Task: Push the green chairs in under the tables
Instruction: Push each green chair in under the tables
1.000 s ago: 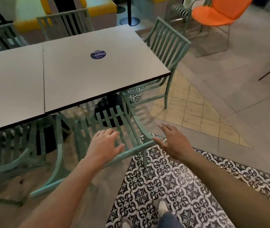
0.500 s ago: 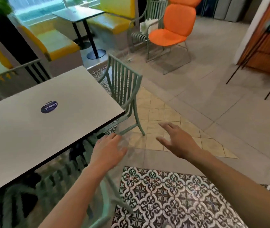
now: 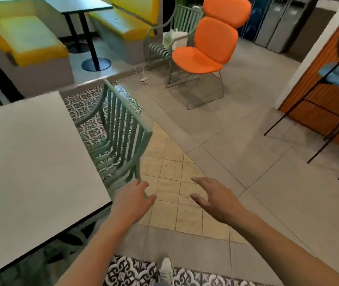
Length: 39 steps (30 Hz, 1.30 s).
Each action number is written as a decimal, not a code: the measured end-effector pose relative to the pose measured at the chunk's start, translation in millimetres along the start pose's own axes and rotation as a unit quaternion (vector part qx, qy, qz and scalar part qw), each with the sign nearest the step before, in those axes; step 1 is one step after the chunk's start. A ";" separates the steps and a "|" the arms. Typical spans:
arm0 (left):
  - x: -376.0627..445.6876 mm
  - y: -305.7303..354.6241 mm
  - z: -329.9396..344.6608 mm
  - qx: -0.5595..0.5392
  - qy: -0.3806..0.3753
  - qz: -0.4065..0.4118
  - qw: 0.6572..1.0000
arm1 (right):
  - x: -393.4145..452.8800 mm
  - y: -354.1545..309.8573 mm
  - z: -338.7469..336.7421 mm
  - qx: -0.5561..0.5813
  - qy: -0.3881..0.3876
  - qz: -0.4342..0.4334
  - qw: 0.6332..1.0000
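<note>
– Where is the green chair (image 3: 121,133)?
– At the counter (image 3: 30,162) right end, seat half out. My left hand (image 3: 132,203) and right hand (image 3: 216,200) are open, empty.
– Then I take the backrest top with both and push evenly left.

Table (image 3: 30,162) at near left. Slatted chair (image 3: 121,129) just right of its far corner, seat toward the table. Left hand (image 3: 132,201) near the chair's near leg, right hand (image 3: 214,199) further right, both over floor tiles. Lounge chair (image 3: 203,52) far centre, another slatted chair (image 3: 164,38) behind it. Benches (image 3: 30,42) and small table (image 3: 77,3) far left.
</note>
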State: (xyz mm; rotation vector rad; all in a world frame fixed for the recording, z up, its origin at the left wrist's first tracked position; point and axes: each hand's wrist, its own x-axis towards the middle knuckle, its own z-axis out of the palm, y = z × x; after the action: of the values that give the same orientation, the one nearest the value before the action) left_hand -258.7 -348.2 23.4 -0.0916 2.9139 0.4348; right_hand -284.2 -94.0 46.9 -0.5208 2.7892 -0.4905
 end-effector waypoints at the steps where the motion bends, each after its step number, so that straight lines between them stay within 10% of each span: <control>1: 20.9 1.7 -3.5 0.002 0.004 -0.002 1.000 | 19.2 7.7 -10.2 -0.008 -0.004 -0.001 1.000; 21: 361.5 5.2 -63.6 0.017 0.056 -0.205 0.977 | 445.7 75.9 -92.4 -0.007 -0.087 -0.308 0.947; 39: 488.1 -90.1 -60.1 -0.163 0.126 -0.503 0.839 | 724.8 -87.9 -65.0 -0.107 -0.220 -0.623 0.743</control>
State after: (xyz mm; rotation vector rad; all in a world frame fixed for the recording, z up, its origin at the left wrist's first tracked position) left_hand -739.6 -467.8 -43.2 -1.7155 2.4668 0.7147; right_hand -931.5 -434.8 0.6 -2.2071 1.6672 -0.1814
